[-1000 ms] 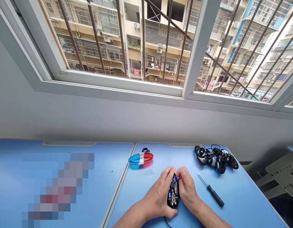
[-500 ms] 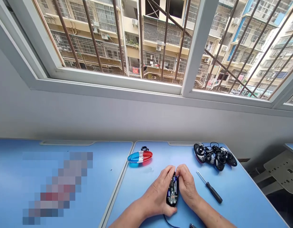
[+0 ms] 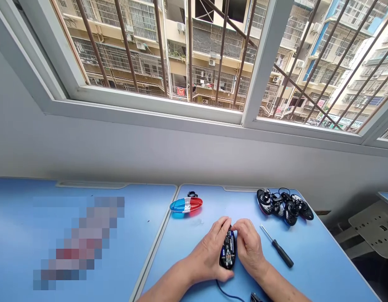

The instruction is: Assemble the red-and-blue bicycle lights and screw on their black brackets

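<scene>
Both my hands are low in the middle of the blue desk (image 3: 178, 260). My left hand (image 3: 209, 253) and my right hand (image 3: 249, 247) grip the sides of a black oval light unit (image 3: 228, 249), its circuit board side up with small components showing. A thin black cable (image 3: 228, 295) runs from its lower end toward a black plug (image 3: 255, 298) at the bottom edge. Beyond my hands lies a red, white and blue oval lens shell (image 3: 186, 205), and a small black clamp ring (image 3: 192, 194) sits behind it. Neither hand touches these.
A black-handled screwdriver (image 3: 280, 251) lies right of my right hand. Further back, a heap of black bike-light parts with wires (image 3: 283, 207) sits near the far edge. A second blue desk (image 3: 55, 209) adjoins on the left, partly pixelated. A barred window is above.
My hands still hold the black unit in about the same place. The view has tilted slightly, and more of the cable and black plug shows at the bottom edge.
</scene>
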{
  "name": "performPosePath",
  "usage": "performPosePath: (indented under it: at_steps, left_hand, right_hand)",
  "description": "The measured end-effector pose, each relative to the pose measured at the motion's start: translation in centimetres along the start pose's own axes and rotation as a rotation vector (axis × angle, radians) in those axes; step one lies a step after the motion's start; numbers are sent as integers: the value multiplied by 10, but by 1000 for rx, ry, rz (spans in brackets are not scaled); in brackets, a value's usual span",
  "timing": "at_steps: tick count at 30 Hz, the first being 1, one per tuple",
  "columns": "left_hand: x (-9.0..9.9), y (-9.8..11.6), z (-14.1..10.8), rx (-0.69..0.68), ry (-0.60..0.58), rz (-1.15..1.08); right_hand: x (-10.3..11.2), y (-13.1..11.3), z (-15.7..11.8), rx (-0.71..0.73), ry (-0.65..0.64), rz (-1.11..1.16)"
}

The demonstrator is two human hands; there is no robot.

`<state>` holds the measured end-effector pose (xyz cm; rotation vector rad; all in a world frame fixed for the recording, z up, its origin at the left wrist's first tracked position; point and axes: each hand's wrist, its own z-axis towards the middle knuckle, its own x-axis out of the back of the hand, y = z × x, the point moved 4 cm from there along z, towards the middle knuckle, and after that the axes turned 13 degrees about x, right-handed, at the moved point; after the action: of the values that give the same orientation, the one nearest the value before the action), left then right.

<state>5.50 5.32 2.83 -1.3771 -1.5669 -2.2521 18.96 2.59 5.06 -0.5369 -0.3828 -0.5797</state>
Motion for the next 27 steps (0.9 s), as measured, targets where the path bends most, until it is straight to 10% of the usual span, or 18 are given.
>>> performPosePath:
  at_steps: [27]
  left_hand:
    - [-4, -7, 1, -22, 22, -5]
  right_hand:
    - [-1, -1, 4, 8, -62, 137]
